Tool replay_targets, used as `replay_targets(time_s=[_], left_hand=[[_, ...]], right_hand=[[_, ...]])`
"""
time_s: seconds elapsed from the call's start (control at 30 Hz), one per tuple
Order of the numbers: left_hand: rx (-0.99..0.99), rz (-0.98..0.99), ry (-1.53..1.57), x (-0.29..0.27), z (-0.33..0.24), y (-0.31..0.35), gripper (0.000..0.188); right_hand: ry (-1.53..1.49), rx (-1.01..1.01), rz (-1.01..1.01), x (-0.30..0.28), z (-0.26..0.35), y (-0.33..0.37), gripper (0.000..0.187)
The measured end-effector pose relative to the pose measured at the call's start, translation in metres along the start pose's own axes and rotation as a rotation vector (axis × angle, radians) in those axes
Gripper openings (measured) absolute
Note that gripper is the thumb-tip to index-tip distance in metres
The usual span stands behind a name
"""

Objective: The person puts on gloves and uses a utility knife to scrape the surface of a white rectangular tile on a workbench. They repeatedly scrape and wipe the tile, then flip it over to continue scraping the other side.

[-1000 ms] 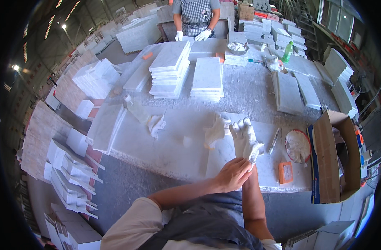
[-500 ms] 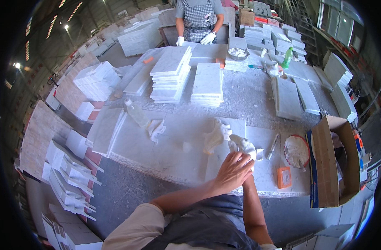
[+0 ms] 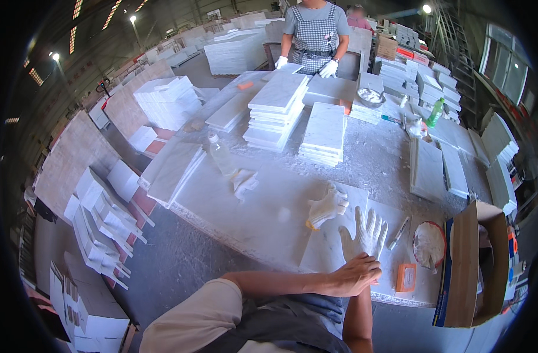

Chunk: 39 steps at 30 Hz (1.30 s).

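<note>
A white knitted glove (image 3: 363, 246) covers my right hand (image 3: 366, 235), whose fingers are stretched up and spread over the table. My bare left hand (image 3: 356, 275) is closed around the glove's cuff at the right wrist. Just left of the gloved fingers, a second white glove (image 3: 328, 206) with a yellowish cuff edge lies crumpled on a marble slab (image 3: 316, 250). To the right are a black-and-white marker (image 3: 399, 232), an orange block (image 3: 406, 277) with a pale label, and a round red-rimmed dish (image 3: 429, 243) holding something whitish.
An open cardboard box (image 3: 466, 265) stands at the table's right edge. Marble tile stacks (image 3: 275, 112) rise in the middle. A clear bottle (image 3: 221, 154) and a crumpled white cloth (image 3: 244, 182) lie to the left. Across the table stands a co-worker (image 3: 316, 35) in white gloves.
The glove has gone from bunched over my right hand to fully on it, with fingers now spread. My left hand has slid down to the cuff. The view has shifted.
</note>
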<state>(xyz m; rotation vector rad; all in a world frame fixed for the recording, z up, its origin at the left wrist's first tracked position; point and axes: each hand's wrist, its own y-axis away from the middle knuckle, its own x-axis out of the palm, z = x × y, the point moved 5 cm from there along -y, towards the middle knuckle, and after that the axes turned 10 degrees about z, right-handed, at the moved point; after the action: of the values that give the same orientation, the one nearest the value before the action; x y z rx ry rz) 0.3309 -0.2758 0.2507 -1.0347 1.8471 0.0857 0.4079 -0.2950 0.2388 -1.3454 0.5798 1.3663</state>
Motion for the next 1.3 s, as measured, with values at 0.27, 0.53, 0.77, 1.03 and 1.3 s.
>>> replay_targets(time_s=[0.27,0.53,0.77,1.03,1.3], left_hand=[[-0.105,-0.152,-0.056,-0.028,0.050,0.024,0.016],[-0.605,-0.208,-0.554,-0.039,0.119,0.073,0.051],[-0.550,-0.561,0.079,-0.031,0.139,0.083,0.039],[-0.360,-0.256,0.027,-0.029,0.061,0.060,0.055],[-0.488,-0.593,-0.018,-0.032,0.067,0.099,0.057]], right_hand=[[-0.446,-0.114,0.047,0.026,-0.036,0.031,0.040],[-0.345,0.063,-0.073,0.026,-0.005,0.054,0.046],[-0.527,-0.008,-0.071,0.020,-0.002,0.064,0.047],[-1.536,0.374,0.308,0.065,-0.016,0.082,0.052],[-2.423,0.455,0.301,0.098,-0.021,0.072,0.050]])
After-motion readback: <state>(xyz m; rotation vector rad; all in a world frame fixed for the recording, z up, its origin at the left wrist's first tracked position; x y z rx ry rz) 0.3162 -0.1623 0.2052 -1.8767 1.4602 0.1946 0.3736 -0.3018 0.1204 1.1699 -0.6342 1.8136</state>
